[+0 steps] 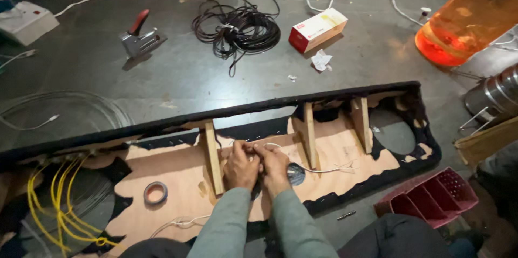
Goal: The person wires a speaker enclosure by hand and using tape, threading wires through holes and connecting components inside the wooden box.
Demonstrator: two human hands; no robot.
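White wire [324,170] at frame centre, its end pinched between the fingers of left hand [241,165] and right hand [273,163] inside the fabric-edged plywood panel [178,174]; yellow wires [54,204] lower left appear already fitted, tape roll [155,192] unused.

wooden ribs [212,156] flanking narrow bay

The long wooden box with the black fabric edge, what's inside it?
Inside the wooden box: upright wooden dividers, a tape roll, yellow wires, and thin white wire. The left hand and right hand cover what they are working on.
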